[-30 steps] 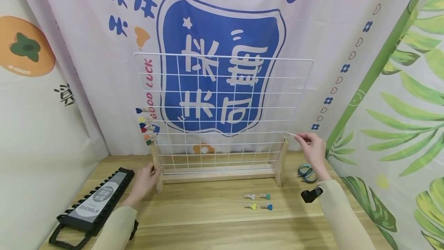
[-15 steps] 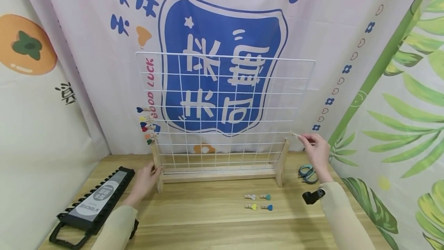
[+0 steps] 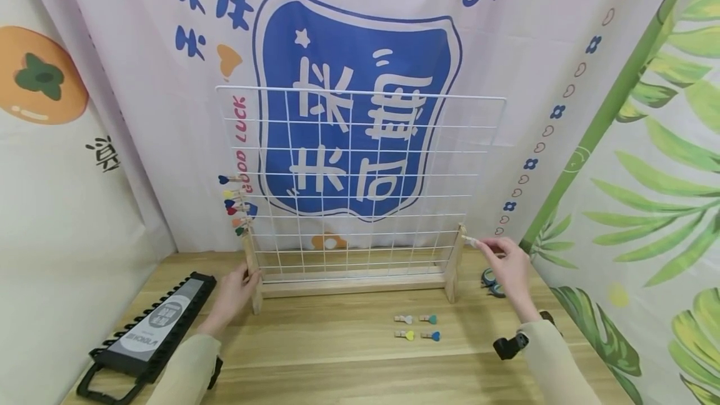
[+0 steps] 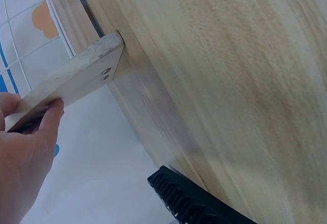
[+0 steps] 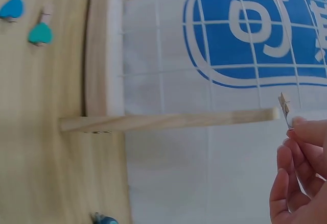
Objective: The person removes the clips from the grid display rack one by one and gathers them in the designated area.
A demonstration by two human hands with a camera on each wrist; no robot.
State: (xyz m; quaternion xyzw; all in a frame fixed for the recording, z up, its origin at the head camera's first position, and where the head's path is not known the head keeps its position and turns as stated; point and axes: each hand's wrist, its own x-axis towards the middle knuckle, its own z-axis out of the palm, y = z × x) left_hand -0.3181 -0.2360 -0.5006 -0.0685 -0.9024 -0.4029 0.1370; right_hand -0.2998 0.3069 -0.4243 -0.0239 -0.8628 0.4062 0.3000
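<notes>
Pinching a small wooden clip [image 3: 471, 241] in my right hand [image 3: 508, 264] beside the grid rack's [image 3: 360, 161] right post, my left hand [image 3: 233, 294] grips its left post.

White wire grid [image 3: 360, 161], matt wooden stand [image 3: 354, 283], wood-grain table [image 3: 349, 355]

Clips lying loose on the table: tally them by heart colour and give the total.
White-heart clip: 1
Teal-heart clip: 1
Yellow-heart clip: 1
Blue-heart clip: 1
Total: 4
Left out: the pinched clip in the right hand.
</notes>
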